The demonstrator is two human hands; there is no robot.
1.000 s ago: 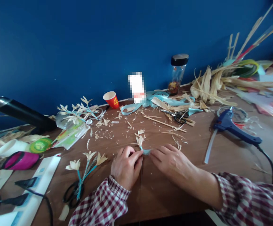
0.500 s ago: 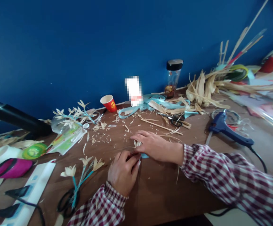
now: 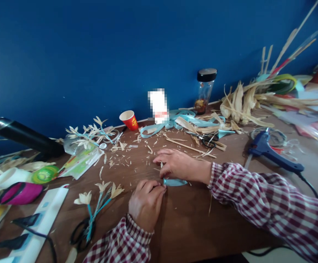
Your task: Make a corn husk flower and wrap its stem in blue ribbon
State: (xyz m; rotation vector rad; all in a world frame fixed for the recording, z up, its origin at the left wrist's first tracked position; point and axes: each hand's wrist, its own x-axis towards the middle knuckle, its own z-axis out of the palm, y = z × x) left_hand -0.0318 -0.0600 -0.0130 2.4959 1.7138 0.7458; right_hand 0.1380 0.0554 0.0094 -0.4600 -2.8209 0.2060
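Note:
My left hand [image 3: 146, 202] rests low on the table, its thumb and fingers pinched on the near end of a thin stem that they mostly hide. Just beyond it, my right hand [image 3: 179, 165] reaches in from the right with thumb and forefinger closed on the far part of the same stem. A pale husk tip [image 3: 161, 165] sticks up beside that thumb. From between the hands a light blue paper strip [image 3: 177, 182] lies out to the right, beneath my right palm. Left of my hands, finished husk flowers [image 3: 101, 188] on blue stems lie across black-handled scissors [image 3: 79, 233].
Husk scraps litter the table [image 3: 192, 226]. A blue glue gun [image 3: 274, 153] with its cord lies right. Along the wall stand a red paper cup [image 3: 131, 122], a glass bottle [image 3: 203, 95], blue ribbon [image 3: 182, 120] and dried husks [image 3: 241, 104]. A power strip [image 3: 45, 223] lies left.
The right hand has drawn slightly apart from the left, uncovering more of the blue strip. The whole view has shifted a little, with table items sitting further right.

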